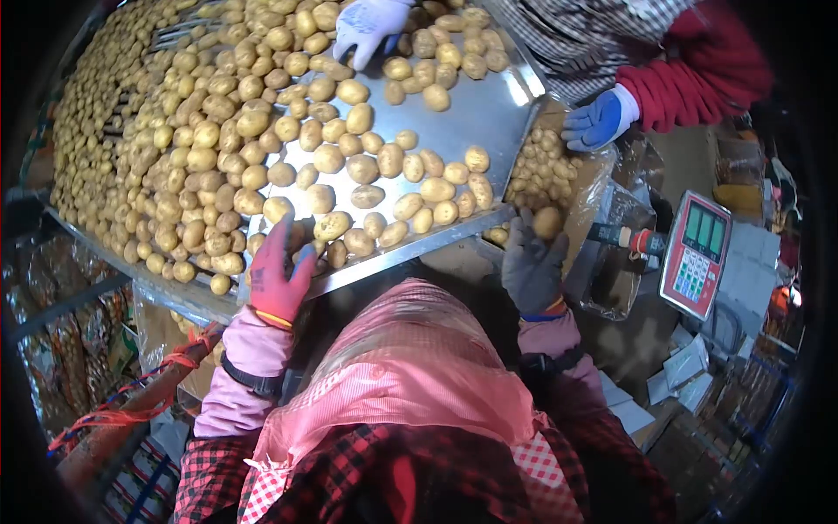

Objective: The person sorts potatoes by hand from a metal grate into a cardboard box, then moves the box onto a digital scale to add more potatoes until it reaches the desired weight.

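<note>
My left hand (278, 278), in a pink glove with blue on a fingertip, is at the near rim of a metal sorting tray (406, 262). Its fingers are apart, beside the potatoes (332, 225) lying there. Over the box at the tray's right end is my right hand (534, 269), gloved in dark grey, with thumb and fingers spread. One larger potato (547, 223) shows just beyond its fingertips; whether the glove touches it I cannot tell. Smaller potatoes (539, 170) fill the plastic-lined box (587, 188) below.
Across the tray, a co-worker's gloved hand (371, 28) reaches among potatoes; their other blue-and-white glove (602, 120) is by the box. A red-framed digital scale display (696, 253) stands at the right. A pole wrapped in red cord (131, 406) is at the lower left.
</note>
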The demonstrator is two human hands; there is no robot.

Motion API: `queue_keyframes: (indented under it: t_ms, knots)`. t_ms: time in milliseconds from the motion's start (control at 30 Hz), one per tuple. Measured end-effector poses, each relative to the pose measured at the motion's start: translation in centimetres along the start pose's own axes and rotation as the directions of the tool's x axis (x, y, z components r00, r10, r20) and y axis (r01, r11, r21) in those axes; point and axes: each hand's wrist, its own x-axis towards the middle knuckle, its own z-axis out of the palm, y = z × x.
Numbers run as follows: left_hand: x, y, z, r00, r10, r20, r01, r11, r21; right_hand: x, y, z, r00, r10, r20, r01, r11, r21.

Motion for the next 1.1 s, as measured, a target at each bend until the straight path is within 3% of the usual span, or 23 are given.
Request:
queue_keyframes:
  t_ms: [33,100,200,233,267,333,367,433,467,533,600,700,767,800,867,900,933,1000,1033,1100]
  knots:
    - [-1.1,-1.1,-0.4,0.999,-0.002,-0.053,0.005,0.998,0.064,0.1,-0.2,0.4,0.987,0.134,-0.085,-0.109,0.963,0.248]
    - [-3.2,-3.0,-0.5,0.990,-0.065,-0.128,0.083,0.987,0.135,2.1,0.8,0.7,0.984,0.159,0.075,-0.154,0.985,-0.073]
    - [-5.4,-4.2,-1.0,0.993,-0.108,-0.050,0.117,0.968,0.223,6.4,2.8,1.4,0.921,0.255,0.294,-0.072,0.854,-0.515]
    - [-6.2,-4.8,-1.2,0.996,-0.085,-0.024,0.088,0.965,0.247,8.1,4.1,2.6,0.936,0.049,0.349,0.278,0.506,-0.816]
    - [-6.8,-5.4,-1.3,0.997,-0.074,-0.033,0.080,0.945,0.318,8.9,4.5,4.2,0.927,0.042,0.373,0.353,0.245,-0.903]
    - [-7.6,-5.9,-1.7,0.997,-0.051,-0.062,0.072,0.909,0.410,10.5,4.6,7.0,0.902,0.036,0.431,0.418,-0.324,-0.849]
    - [-7.5,-5.6,-1.7,0.997,-0.039,-0.059,0.060,0.905,0.422,11.9,5.2,7.5,0.887,0.097,0.451,0.452,-0.383,-0.806]
    - [-7.2,-4.5,-1.4,0.998,-0.020,-0.058,0.044,0.892,0.449,13.3,6.9,9.5,0.929,0.192,0.316,0.367,-0.567,-0.737]
    - [-6.4,-3.9,-0.9,1.000,-0.014,-0.020,0.020,0.959,0.283,13.7,7.6,10.8,0.944,0.224,0.241,0.329,-0.649,-0.686]
    - [-5.4,-1.6,0.2,0.992,0.089,0.091,-0.116,0.930,0.348,16.0,9.6,10.2,0.942,0.209,0.262,0.334,-0.663,-0.670]
    - [-3.8,-0.8,1.6,0.992,0.113,0.051,-0.124,0.881,0.456,16.7,9.1,10.2,0.930,0.230,0.287,0.368,-0.629,-0.685]
    - [1.3,-2.3,2.7,0.982,0.191,0.012,-0.174,0.868,0.464,13.2,4.3,9.4,0.896,-0.012,0.443,0.424,-0.264,-0.866]
    - [3.5,-1.6,2.9,0.984,0.171,0.048,-0.176,0.890,0.420,12.7,1.0,4.1,0.859,-0.158,0.487,0.509,0.174,-0.843]
    - [4.3,-1.0,2.8,0.982,0.165,0.093,-0.189,0.902,0.389,10.3,-0.8,3.5,0.921,-0.215,0.324,0.389,0.477,-0.788]
    - [4.2,-0.7,2.3,0.974,0.194,0.116,-0.223,0.916,0.333,7.7,-4.1,-0.5,0.965,-0.256,0.062,0.216,0.632,-0.745]
    - [3.1,-0.7,1.9,0.970,0.222,0.096,-0.241,0.919,0.312,8.0,-4.6,-3.6,0.951,-0.308,-0.017,0.153,0.519,-0.841]
    - [1.7,-0.8,1.6,0.965,0.251,0.081,-0.263,0.919,0.293,7.3,-4.0,-4.5,0.915,-0.391,0.097,0.200,0.234,-0.951]
    - [-1.4,-1.9,0.7,0.979,0.200,0.042,-0.204,0.943,0.261,6.7,-2.4,-5.1,0.823,-0.434,0.367,0.209,-0.370,-0.905]
    - [-2.8,-2.6,0.4,0.987,0.160,0.027,-0.162,0.960,0.227,6.8,-1.4,-1.4,0.877,-0.313,0.365,0.316,-0.199,-0.928]
    - [-5.0,-3.7,0.0,0.996,0.086,-0.001,-0.084,0.977,0.194,10.1,1.7,4.0,0.777,-0.134,0.615,0.576,-0.242,-0.781]
